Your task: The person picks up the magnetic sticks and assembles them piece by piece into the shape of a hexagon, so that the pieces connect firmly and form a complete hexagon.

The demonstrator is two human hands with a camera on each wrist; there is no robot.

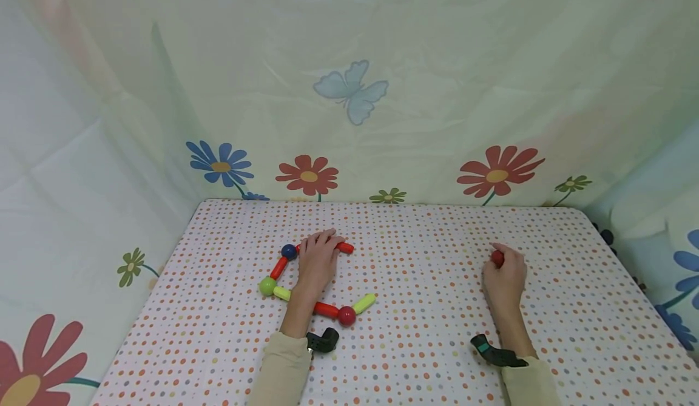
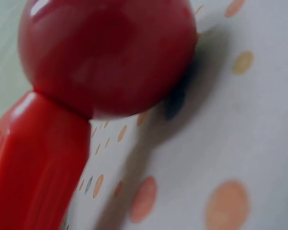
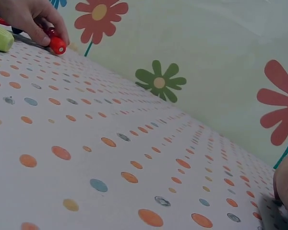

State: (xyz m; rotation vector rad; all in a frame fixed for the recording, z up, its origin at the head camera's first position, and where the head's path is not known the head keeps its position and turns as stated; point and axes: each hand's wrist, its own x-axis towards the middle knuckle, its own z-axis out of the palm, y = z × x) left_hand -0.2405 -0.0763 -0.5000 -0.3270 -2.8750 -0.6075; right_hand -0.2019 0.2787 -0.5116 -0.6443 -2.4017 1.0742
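My left hand (image 1: 319, 263) grips a red stick (image 1: 345, 247) whose end juts out to the right of the fingers. A chain of sticks and balls runs on from there: blue ball (image 1: 289, 251), red stick (image 1: 279, 267), green ball (image 1: 267, 286), yellow-green stick (image 1: 281, 294). Beneath the left wrist part of it is hidden. Farther right come another red stick (image 1: 326, 310), a red ball (image 1: 346, 315) and a yellow-green stick (image 1: 364, 303). That red ball (image 2: 105, 52) looms large in the left wrist view. Apart, on the right, my right hand (image 1: 505, 275) holds a dark red ball (image 1: 497, 258).
A dotted cloth covers the table (image 1: 415, 345). Behind it and at the sides hangs a curtain (image 1: 409, 145) printed with flowers and a butterfly. Dark round objects (image 1: 607, 236) show beyond the table's right edge.
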